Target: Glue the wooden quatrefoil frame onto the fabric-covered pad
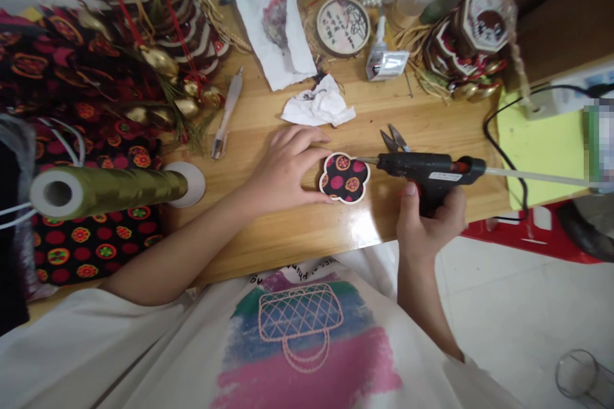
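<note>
A flower-shaped piece covered in black fabric with red and orange dots (344, 177) lies on the wooden table (307, 230). My left hand (285, 169) rests on the table beside it, fingertips touching its left edge. My right hand (429, 220) grips the handle of a black hot glue gun (426, 169), held level with its nozzle at the piece's right edge. A clear glue stick sticks out of the gun's back toward the right.
Small scissors (394, 138) lie just behind the gun. Crumpled white tissue (319, 105), a pen-like tool (226, 115), an olive ribbon spool (115, 188), dotted black fabric (91, 239), a round printed disc (343, 25), finished ornaments (472, 38) and a black cord (499, 147) crowd the table.
</note>
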### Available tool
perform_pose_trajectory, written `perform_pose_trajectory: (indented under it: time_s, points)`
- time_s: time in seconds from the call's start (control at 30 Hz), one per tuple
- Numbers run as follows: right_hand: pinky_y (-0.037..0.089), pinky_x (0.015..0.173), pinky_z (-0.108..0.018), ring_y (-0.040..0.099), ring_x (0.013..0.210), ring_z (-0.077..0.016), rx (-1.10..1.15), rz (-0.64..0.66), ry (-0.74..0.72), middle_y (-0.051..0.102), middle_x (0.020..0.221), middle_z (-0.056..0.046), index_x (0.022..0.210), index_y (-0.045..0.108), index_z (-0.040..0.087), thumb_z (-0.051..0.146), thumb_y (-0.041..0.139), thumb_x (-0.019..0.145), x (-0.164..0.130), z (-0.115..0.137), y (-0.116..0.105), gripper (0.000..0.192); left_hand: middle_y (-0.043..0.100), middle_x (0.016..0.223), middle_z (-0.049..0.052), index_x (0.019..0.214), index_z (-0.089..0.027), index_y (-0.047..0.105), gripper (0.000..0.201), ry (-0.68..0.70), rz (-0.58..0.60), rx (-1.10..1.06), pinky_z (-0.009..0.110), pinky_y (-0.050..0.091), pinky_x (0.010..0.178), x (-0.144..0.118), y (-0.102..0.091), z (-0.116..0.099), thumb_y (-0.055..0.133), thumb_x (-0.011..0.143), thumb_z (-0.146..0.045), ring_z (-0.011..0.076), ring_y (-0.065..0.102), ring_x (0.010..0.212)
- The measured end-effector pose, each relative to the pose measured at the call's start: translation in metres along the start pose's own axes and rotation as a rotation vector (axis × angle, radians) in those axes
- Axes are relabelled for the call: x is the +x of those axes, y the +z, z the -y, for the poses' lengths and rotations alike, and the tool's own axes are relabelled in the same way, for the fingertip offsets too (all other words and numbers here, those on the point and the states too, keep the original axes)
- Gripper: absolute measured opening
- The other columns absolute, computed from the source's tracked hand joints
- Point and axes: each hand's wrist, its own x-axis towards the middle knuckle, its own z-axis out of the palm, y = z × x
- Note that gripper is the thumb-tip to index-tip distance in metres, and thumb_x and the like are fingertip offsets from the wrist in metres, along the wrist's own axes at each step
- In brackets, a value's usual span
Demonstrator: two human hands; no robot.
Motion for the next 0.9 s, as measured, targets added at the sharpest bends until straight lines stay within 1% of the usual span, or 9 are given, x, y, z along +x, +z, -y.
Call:
perform_pose_trajectory:
  time_s: [0.13, 0.2, 0.33, 0.47, 0.73, 0.9]
  points:
    - [0.038, 0.054, -0.029, 0.044, 0.056, -0.0131, -0.018, -0.001, 0.019, 0.048, 0.063, 0.002, 0.08, 0.057, 0.019, 0.056, 0.064, 0.075, 0.0003, 0.0009, 0.0009, 0.037, 0.063, 0.126, 0.014, 0.117, -0.02, 0.065, 0.066, -0.032, 0.012, -0.018, 0.05, 0.038, 0.103, 0.0005, -0.0001, -0.0009, 0.079, 0.067, -0.061, 0.0324, 0.054, 0.121]
    - [0.038, 0.055, -0.029, 0.043, 0.055, -0.013, -0.002, -0.001, 0.014, 0.047, 0.062, 0.003, 0.08, 0.056, 0.02, 0.053, 0.065, 0.075, 0.0007, 0.0019, 0.001, 0.035, 0.063, 0.126, 0.014, 0.117, -0.02, 0.065, 0.066, -0.032, 0.012, -0.016, 0.05, 0.038, 0.103, 0.0006, 0.0002, -0.001, 0.08, 0.066, -0.061, 0.0324, 0.054, 0.12]
    - [0.035, 0.054, -0.027, 0.041, 0.054, -0.0122, 0.052, -0.015, -0.015, 0.045, 0.061, 0.004, 0.076, 0.055, 0.02, 0.046, 0.067, 0.075, 0.0016, 0.0048, 0.0008, 0.029, 0.064, 0.124, 0.015, 0.115, -0.018, 0.066, 0.066, 0.003, -0.014, -0.004, 0.049, 0.041, 0.102, 0.0001, 0.0002, -0.0006, 0.079, 0.067, -0.061, 0.0323, 0.056, 0.119]
    - [0.034, 0.054, -0.027, 0.04, 0.055, -0.0116, 0.069, -0.016, -0.016, 0.044, 0.061, 0.005, 0.077, 0.056, 0.019, 0.042, 0.069, 0.075, 0.0006, 0.0053, 0.0006, 0.026, 0.064, 0.124, 0.016, 0.116, -0.017, 0.065, 0.066, 0.016, 0.0, 0.007, 0.05, 0.04, 0.102, -0.0002, -0.0011, 0.0005, 0.077, 0.069, -0.062, 0.0325, 0.056, 0.119]
    - [0.037, 0.056, -0.029, 0.042, 0.058, -0.0132, 0.024, -0.014, 0.012, 0.047, 0.063, 0.003, 0.08, 0.058, 0.019, 0.053, 0.065, 0.076, -0.0012, 0.0025, 0.0011, 0.035, 0.063, 0.127, 0.014, 0.115, -0.02, 0.064, 0.063, -0.018, 0.036, -0.005, 0.051, 0.038, 0.105, 0.0005, -0.0025, 0.0001, 0.079, 0.068, -0.059, 0.0323, 0.053, 0.122]
    - [0.039, 0.057, -0.029, 0.043, 0.058, -0.0133, 0.043, -0.01, 0.015, 0.047, 0.064, 0.003, 0.083, 0.059, 0.018, 0.053, 0.066, 0.076, -0.0019, 0.0021, 0.0008, 0.036, 0.063, 0.127, 0.014, 0.115, -0.021, 0.064, 0.061, -0.027, 0.045, -0.011, 0.051, 0.038, 0.105, 0.0011, -0.003, -0.0006, 0.079, 0.069, -0.058, 0.0328, 0.053, 0.123]
